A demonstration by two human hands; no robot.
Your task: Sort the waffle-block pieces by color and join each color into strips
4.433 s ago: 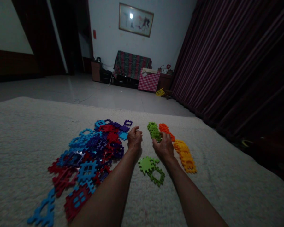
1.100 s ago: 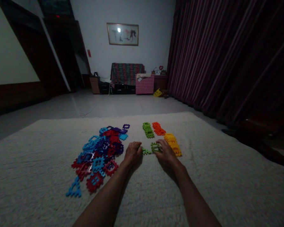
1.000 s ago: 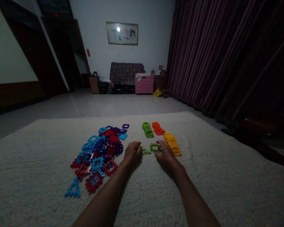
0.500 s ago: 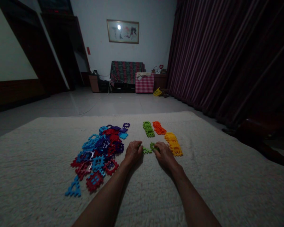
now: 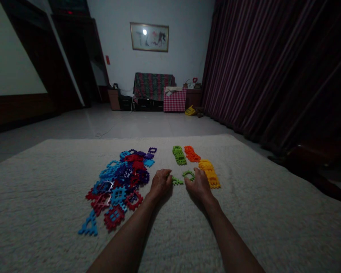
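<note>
- Our left hand [image 5: 161,182] is at a green notched piece [image 5: 177,181], our right hand [image 5: 200,185] around a green notched frame [image 5: 188,173] (both grips unclear)
- Likely picking up; we'd next need secure pinches

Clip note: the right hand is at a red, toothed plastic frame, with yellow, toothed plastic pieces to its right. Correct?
Red is wrong: the head view shows the right hand at a green, toothed plastic frame, with the yellow, toothed plastic pieces to its right.
</note>
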